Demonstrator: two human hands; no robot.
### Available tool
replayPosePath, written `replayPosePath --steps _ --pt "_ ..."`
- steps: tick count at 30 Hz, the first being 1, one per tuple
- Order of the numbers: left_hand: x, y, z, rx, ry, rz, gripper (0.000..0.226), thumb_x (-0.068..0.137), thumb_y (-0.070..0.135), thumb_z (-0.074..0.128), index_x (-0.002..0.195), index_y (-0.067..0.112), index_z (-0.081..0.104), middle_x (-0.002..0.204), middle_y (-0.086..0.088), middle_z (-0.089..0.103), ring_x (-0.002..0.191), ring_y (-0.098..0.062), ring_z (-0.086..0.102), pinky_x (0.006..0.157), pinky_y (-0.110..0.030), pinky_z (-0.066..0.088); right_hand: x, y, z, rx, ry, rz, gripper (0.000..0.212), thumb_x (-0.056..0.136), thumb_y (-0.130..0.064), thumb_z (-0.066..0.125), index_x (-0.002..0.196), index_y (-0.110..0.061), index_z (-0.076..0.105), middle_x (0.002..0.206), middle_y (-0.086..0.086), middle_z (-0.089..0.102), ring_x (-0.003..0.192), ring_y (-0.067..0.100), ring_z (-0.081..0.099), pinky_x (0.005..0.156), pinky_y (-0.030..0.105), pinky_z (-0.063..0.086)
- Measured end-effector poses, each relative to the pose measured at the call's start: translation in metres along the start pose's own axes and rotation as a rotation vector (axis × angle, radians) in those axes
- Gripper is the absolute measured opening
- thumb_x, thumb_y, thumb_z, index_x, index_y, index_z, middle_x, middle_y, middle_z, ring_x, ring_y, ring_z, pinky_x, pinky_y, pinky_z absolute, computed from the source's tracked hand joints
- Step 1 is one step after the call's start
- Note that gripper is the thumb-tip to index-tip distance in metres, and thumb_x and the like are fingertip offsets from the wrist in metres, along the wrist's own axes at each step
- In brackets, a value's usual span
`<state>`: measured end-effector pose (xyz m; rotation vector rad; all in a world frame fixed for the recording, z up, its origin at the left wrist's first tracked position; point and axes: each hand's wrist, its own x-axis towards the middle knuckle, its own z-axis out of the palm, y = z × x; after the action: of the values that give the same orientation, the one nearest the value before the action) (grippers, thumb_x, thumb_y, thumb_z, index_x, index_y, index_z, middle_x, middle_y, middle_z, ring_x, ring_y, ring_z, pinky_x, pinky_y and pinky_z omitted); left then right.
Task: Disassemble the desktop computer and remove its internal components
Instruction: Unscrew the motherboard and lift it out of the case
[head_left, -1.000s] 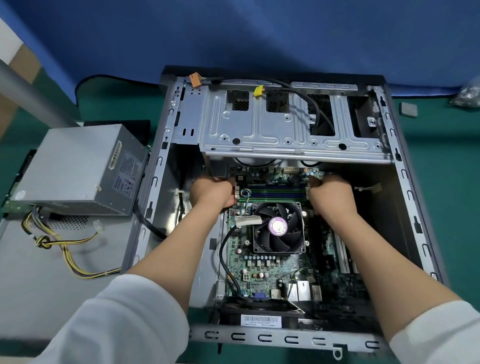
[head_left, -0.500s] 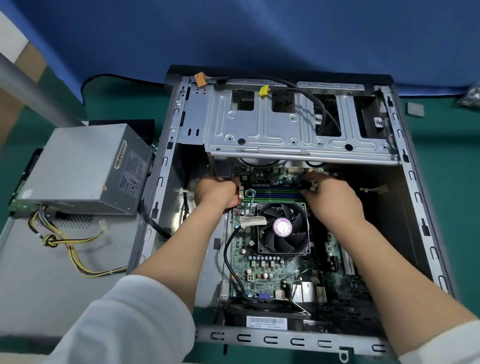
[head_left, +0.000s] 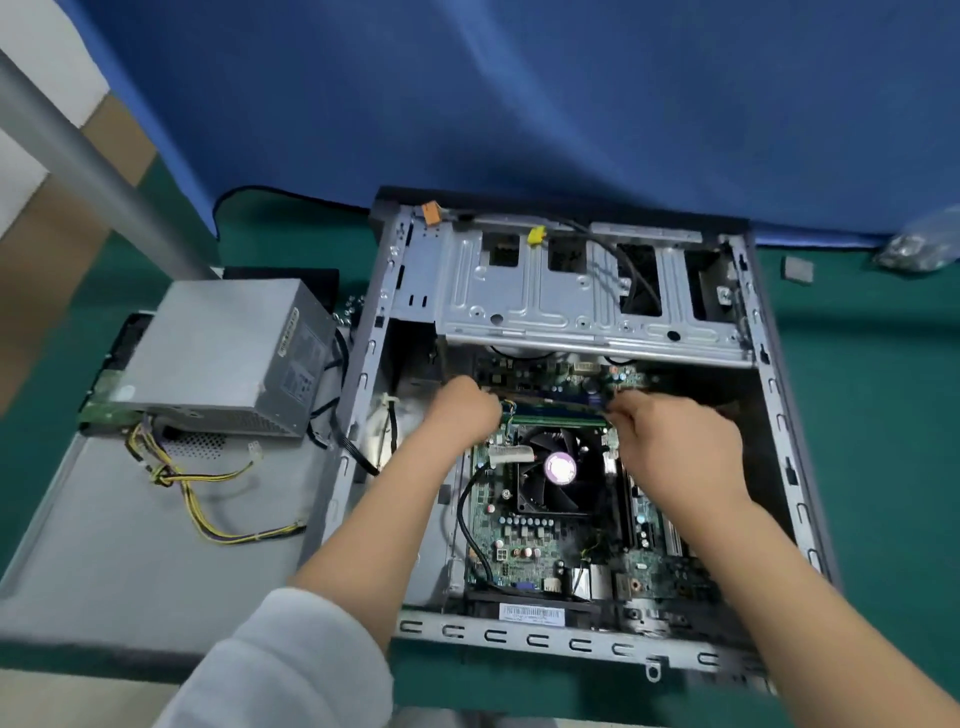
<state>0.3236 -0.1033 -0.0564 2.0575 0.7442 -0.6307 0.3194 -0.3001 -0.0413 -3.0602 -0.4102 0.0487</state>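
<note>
Both hands at the memory stick inside the open computer case.

The left hand (head_left: 465, 410) and the right hand (head_left: 670, 441) are curled at the two ends of the green memory stick (head_left: 558, 410), which lies between the fingers on the motherboard (head_left: 524, 540); a true pinch I cannot tell. The cooler fan (head_left: 558, 470) sits just below the fingers. The computer case (head_left: 779, 415) lies on the green surface (head_left: 883, 389), and the power supply (head_left: 218, 353) is far left of the fingers.
</note>
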Motion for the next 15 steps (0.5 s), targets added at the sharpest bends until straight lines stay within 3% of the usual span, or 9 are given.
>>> replayPosePath --steps 3,4,7,11,13,15 --pt "-0.032 0.01 -0.013 0.103 -0.022 0.123 0.037 0.098 0.031 0.045 0.12 0.004 0.055 0.108 -0.007 0.061 0.082 -0.016 0.05 0.077 -0.026 0.04 -0.016 0.002 -0.022 0.178 -0.011 0.123 0.016 0.091 -0.039 0.055 0.101 -0.036 0.067 0.072 -0.012 0.066 0.063 0.017 0.061 0.047 0.023 0.033" --pt "-0.043 0.012 -0.018 0.024 -0.022 0.156 0.04 0.097 0.034 0.047 0.124 0.006 0.054 0.105 -0.003 0.063 0.085 -0.015 0.052 0.08 -0.026 0.041 -0.021 0.0 -0.03 0.273 -0.043 0.162 0.013 0.09 -0.041 0.057 0.097 -0.037 0.068 0.064 -0.015 0.063 0.056 0.012 0.057 0.047 0.022 0.034" --pt "-0.073 0.018 -0.033 -0.449 -0.125 0.205 0.02 0.096 0.029 0.054 0.108 0.013 0.056 0.105 -0.003 0.066 0.093 -0.015 0.064 0.086 -0.03 0.054 -0.026 -0.011 -0.051 0.59 -0.123 0.234 0.007 0.084 -0.042 0.065 0.077 -0.042 0.065 0.055 -0.014 0.06 0.047 0.005 0.052 0.048 0.023 0.04" --pt "-0.099 0.02 -0.057 -0.657 -0.082 0.318 0.018 0.097 0.024 0.051 0.104 0.012 0.061 0.099 -0.004 0.07 0.083 -0.012 0.069 0.074 -0.023 0.056 -0.021 -0.048 -0.074 1.053 -0.294 0.238 0.006 0.083 -0.025 0.072 0.077 -0.026 0.07 0.045 -0.01 0.055 0.036 0.002 0.041 0.04 0.017 0.034" --pt "-0.105 0.017 -0.076 -0.716 -0.043 0.367 0.014 0.097 0.024 0.05 0.099 0.017 0.062 0.091 0.002 0.072 0.076 -0.008 0.069 0.066 -0.02 0.055 -0.014 -0.069 -0.081 1.099 -0.359 0.155 0.006 0.086 -0.025 0.069 0.082 -0.021 0.071 0.044 -0.006 0.052 0.036 0.008 0.042 0.04 0.018 0.034" --pt "-0.101 0.01 -0.104 -0.746 0.054 0.404 0.011 0.097 0.023 0.05 0.095 0.021 0.061 0.087 0.004 0.071 0.074 -0.006 0.069 0.062 -0.018 0.053 0.0 -0.085 -0.083 1.01 -0.333 0.079 0.006 0.088 -0.033 0.065 0.087 -0.029 0.07 0.054 -0.008 0.059 0.045 0.007 0.052 0.048 0.019 0.039"
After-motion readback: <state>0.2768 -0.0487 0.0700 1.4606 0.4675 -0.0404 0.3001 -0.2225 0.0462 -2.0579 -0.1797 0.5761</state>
